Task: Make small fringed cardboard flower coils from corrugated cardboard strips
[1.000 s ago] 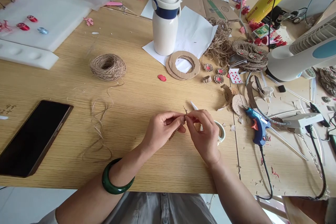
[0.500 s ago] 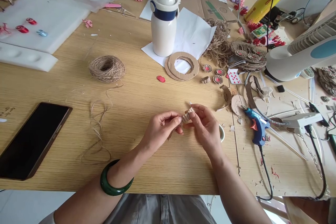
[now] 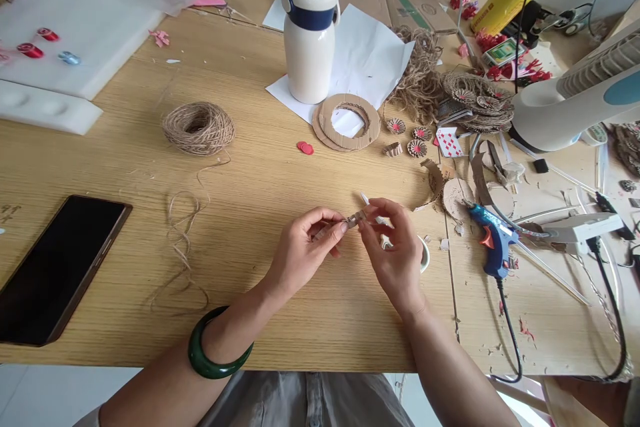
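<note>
Both hands meet over the near middle of the table, pinching a small strip of corrugated cardboard [image 3: 354, 219]. My left hand [image 3: 306, 240] has its thumb and fingers closed on the strip's left part. The strip's right end sits between the thumb and fingertips of my right hand [image 3: 395, 243]. White-handled scissors [image 3: 425, 257] lie on the table partly hidden under my right hand, their tip showing beyond the fingers. Farther off are rosettes of pleated cardboard with red centres [image 3: 417, 147], a loose curled strip [image 3: 393, 149] and red paper discs [image 3: 305, 147].
A twine ball [image 3: 199, 128] with a loose tail and a phone [image 3: 65, 267] lie left. Cardboard rings [image 3: 349, 121] sit before a white bottle [image 3: 309, 47]. At right are a blue glue gun [image 3: 493, 240] with its cord, a power strip [image 3: 580, 230] and cardboard scraps [image 3: 456, 199].
The cardboard strip has turned between my fingers and now shows a narrower edge. My right hand's fingers have shifted slightly, uncovering more of the scissors. The view has moved a little.
</note>
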`<state>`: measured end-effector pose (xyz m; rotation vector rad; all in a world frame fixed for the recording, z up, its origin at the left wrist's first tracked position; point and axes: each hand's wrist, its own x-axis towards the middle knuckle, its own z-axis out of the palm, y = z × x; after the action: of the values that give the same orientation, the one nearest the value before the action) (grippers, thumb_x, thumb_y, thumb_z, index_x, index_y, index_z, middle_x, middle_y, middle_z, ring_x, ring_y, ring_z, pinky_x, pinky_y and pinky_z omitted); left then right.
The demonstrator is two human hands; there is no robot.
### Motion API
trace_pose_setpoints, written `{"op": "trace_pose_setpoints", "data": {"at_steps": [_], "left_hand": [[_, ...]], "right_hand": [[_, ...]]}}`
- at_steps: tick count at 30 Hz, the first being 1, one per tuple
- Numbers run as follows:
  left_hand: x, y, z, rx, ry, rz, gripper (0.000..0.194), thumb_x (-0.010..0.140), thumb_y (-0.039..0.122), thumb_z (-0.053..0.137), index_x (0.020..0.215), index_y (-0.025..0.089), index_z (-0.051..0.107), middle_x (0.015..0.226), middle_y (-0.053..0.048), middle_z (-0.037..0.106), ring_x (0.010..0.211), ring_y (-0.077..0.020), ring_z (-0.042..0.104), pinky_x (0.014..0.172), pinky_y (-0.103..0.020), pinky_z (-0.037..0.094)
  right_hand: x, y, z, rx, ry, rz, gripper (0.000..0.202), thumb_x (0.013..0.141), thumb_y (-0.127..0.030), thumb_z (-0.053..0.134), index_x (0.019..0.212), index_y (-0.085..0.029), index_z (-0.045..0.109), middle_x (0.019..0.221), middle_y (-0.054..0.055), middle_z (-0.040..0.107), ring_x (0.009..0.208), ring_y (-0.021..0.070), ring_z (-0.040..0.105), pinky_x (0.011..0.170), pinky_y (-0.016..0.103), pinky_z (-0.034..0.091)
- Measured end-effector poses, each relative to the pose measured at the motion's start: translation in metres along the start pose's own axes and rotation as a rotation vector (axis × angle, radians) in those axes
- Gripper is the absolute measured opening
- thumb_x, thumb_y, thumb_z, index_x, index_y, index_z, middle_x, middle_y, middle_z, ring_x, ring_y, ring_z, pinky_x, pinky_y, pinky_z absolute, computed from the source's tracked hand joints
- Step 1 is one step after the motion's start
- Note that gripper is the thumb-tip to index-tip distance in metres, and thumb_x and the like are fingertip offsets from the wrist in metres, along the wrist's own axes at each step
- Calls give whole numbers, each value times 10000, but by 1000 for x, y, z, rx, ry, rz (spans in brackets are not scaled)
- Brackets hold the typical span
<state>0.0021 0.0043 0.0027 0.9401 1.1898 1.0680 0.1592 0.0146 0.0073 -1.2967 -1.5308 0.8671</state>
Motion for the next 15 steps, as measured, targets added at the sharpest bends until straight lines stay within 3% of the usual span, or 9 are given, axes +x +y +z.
{"op": "trace_pose_setpoints", "data": {"at_steps": [3,6,13,15], "left_hand": [[0,0,0,-25,13,-8,200,848,353,704,884,159,667,718,7,650,610,-107,622,568,-207,540],[1,0,0,-24,2,-5,219,841,362,711,900,153,681,811,-20,698,622,-110,642,585,-216,547],[1,1,0,33,-14,38,188,842,327,707,906,150,715,837,-23,725,602,-104,649,603,-212,544],[1,2,0,22,-11,30,174,838,317,707,895,154,716,851,-24,731,599,-104,647,600,-215,542]], "right_hand": [[1,-5,-3,-276,59,-202,163,882,-157,662,1021,-235,624,927,22,631,758,146,563,668,312,533],[1,-7,-2,-348,-30,-254,137,874,-169,691,985,-228,637,827,4,662,696,148,543,657,319,502],[-2,-1,2,-170,-62,-47,15,914,-216,643,911,-218,658,793,1,646,723,144,606,677,289,535],[-3,0,1,-73,-86,37,69,916,-249,642,860,-212,655,781,1,645,713,143,622,670,279,540]]}}
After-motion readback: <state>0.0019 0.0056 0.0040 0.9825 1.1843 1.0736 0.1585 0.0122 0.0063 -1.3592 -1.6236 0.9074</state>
